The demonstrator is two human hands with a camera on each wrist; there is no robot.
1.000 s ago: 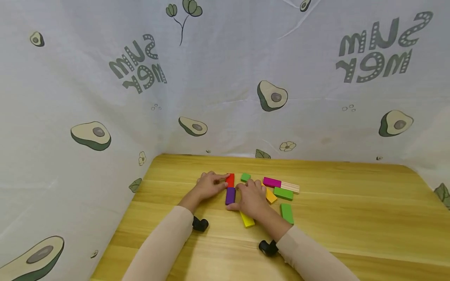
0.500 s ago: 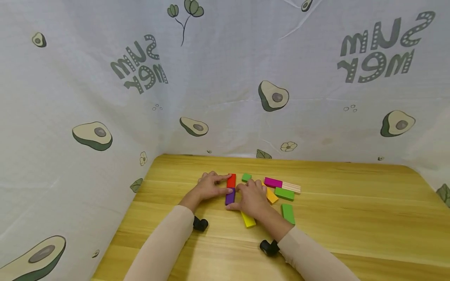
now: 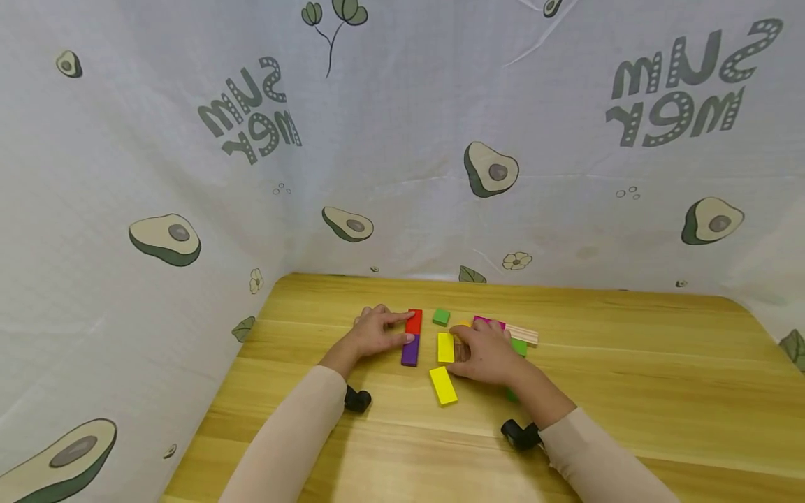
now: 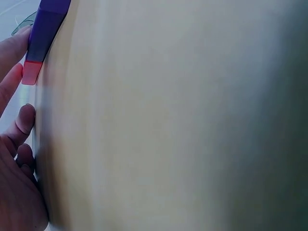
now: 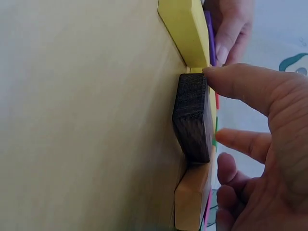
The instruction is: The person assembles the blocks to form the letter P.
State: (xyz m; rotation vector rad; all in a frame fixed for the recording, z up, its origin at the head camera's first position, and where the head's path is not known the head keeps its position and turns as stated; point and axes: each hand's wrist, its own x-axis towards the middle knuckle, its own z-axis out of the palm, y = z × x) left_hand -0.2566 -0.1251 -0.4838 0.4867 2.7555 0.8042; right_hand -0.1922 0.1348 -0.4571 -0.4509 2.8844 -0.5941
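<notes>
Though partial overhead, dark block [image 5: 194,118] wrist-clear

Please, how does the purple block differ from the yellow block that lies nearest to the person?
Colour: the purple block is dark; the nearest yellow block is bright.
Contact: the purple block meets the red block end to end; the nearest yellow block lies apart from both.
Pose: in the head view, purple's far end leans slightly right, yellow's leans left.
Both are oblong and lie on the table.
</notes>
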